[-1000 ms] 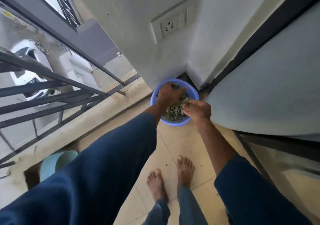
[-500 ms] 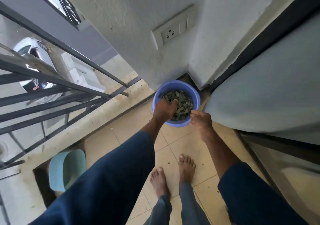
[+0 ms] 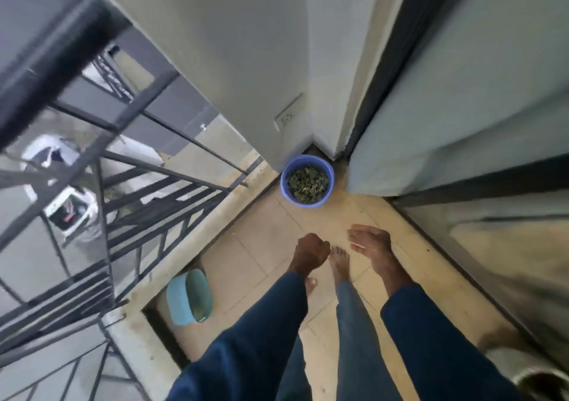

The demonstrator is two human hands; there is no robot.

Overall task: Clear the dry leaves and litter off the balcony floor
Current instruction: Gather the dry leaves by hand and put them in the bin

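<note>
By corner wall (image 3: 246, 92), blue bucket (image 3: 308, 203) w/ dry leaves (image 3: 308, 182); L hand (image 3: 311, 251) fingers (image 3: 321, 243) curled, R hand (image 3: 371, 242) fingers (image 3: 356, 240) straight.

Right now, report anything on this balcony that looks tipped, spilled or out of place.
The light blue tub seems tipped in the dark gap below the railing. The blue bucket of dry leaves stands upright, nothing spilled around it.

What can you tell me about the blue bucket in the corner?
The blue bucket is small and round, plastic by its look, with a smooth rim and no lid. It stands upright on the tiled floor, tucked into the corner at the foot of the white wall. It is filled well up with dry leaves, crumpled and brownish green. No handle shows. Nothing is holding it; whether it touches the wall cannot be told.
</note>
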